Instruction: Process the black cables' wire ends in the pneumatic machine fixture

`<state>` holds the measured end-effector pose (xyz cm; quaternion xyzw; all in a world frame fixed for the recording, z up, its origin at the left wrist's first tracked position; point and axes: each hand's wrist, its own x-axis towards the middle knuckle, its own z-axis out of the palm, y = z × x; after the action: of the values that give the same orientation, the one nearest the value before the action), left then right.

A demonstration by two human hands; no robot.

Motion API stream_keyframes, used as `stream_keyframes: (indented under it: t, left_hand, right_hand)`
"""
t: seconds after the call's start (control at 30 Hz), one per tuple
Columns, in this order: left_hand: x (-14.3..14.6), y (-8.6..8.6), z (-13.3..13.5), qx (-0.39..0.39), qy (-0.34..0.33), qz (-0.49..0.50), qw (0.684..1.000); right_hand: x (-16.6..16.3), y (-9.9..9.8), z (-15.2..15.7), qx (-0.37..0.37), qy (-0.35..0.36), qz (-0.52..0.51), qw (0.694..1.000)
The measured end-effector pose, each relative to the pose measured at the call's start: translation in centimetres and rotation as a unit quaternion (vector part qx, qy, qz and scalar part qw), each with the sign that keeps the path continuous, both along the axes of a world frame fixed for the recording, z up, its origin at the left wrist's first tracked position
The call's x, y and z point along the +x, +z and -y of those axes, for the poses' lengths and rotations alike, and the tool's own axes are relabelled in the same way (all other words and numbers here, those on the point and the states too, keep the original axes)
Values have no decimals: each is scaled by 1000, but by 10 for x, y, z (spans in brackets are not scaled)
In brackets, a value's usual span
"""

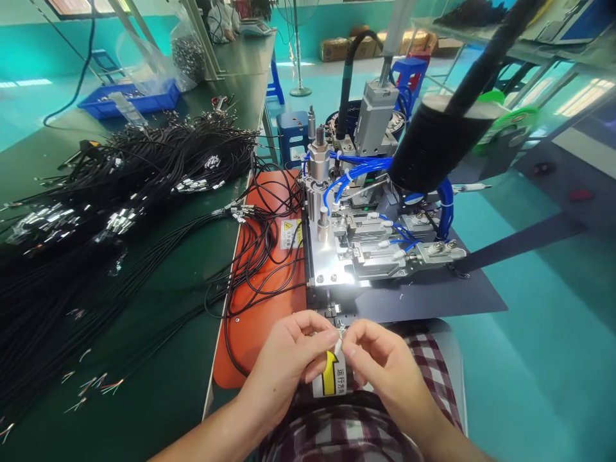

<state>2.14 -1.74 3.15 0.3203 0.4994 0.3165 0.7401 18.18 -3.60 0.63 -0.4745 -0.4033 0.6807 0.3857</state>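
My left hand (pixel 303 343) and my right hand (pixel 378 356) meet at the front edge of the machine, thumbs and forefingers pinched close together. Between their fingertips show thin wire ends (pixel 341 335), small and partly hidden by the fingers. Just below lies a white label with a yellow arrow (pixel 329 372). Directly ahead stands the metal press machine (pixel 332 256) with its cylinders and blue air tubes (pixel 360 170). Black cables (pixel 255 256) run over the orange base plate (pixel 255 340) left of my hands.
A large heap of black cables (pixel 158 154) with shiny metal ends covers the green table (pixel 178 359) at left. Behind it sits a blue tray (pixel 129 99). A thick black hose (pixel 433 147) slants over the machine. Blue stools (pixel 292 131) stand beyond.
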Motion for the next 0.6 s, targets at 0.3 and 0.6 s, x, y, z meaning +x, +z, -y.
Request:
stream_keyframes:
  t: [0.3,0.6]
  left_hand:
    - [4,7,-2,-25,3,38,999]
    - [3,5,-3,-62,-34,56,996]
  right_hand:
    - [6,3,-14,-2,3,-43,999]
    - [12,-2,-20,-11,104,-62,993]
